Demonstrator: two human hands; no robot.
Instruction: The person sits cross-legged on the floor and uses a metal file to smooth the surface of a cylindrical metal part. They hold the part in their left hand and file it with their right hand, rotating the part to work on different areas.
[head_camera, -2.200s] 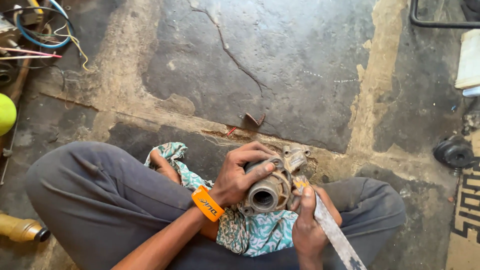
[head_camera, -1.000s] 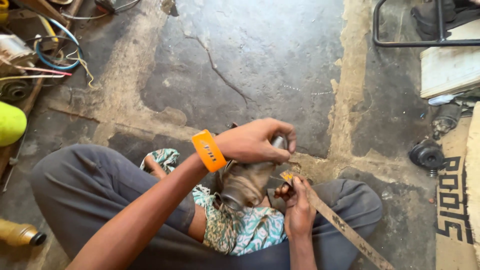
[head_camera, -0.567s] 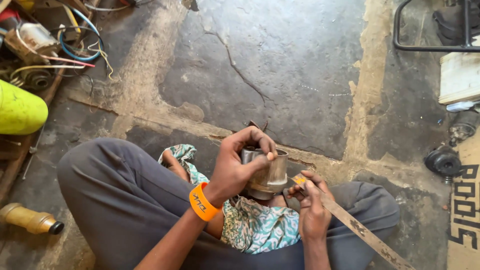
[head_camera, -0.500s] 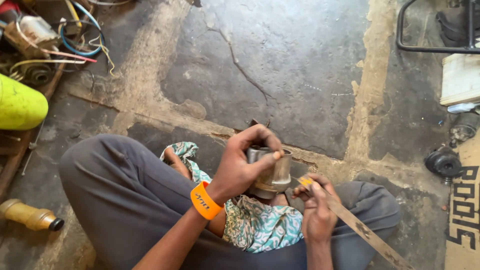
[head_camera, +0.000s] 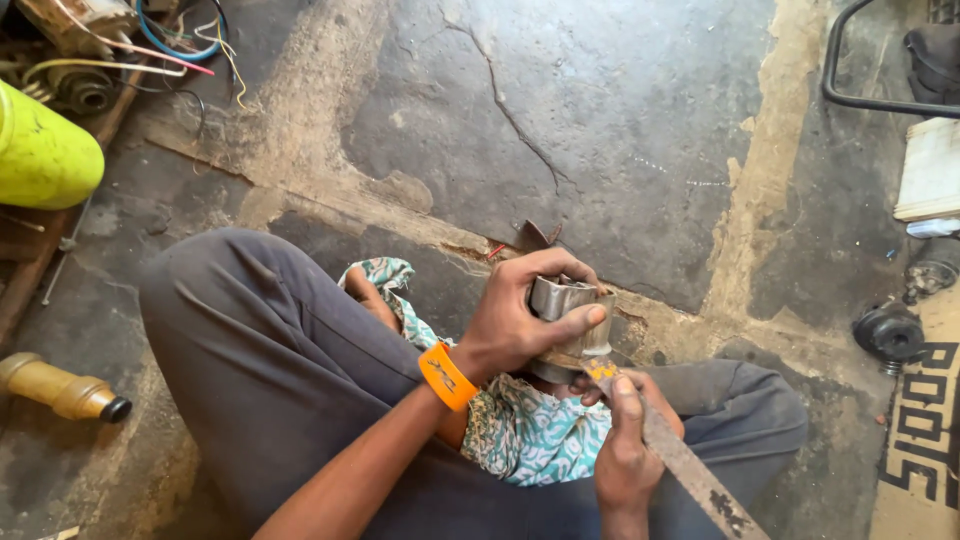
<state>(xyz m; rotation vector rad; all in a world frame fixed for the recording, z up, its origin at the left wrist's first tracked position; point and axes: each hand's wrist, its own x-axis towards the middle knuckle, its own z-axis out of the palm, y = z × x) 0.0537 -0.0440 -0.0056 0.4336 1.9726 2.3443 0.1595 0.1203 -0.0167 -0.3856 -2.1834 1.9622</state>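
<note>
Lower centre of the frame: the left hand (head_camera: 520, 320) is clenched around a grey metal cylinder (head_camera: 570, 305), held upright over a patterned cloth (head_camera: 530, 435) on the lap, while the right hand (head_camera: 625, 440) grips a flat rusty file (head_camera: 680, 460), its tip touching the cylinder's lower edge just below the left thumb. Work on that edge appears under way (no finished surface is discernible). Outward lie the cracked concrete floor (head_camera: 600, 120), a yellow-green container (head_camera: 40, 150) at upper left and a brass-coloured bottle (head_camera: 60, 388) at lower left.

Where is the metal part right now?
In the head view, right of centre, the metal part sits gripped in the left hand, above the patterned cloth.
</note>
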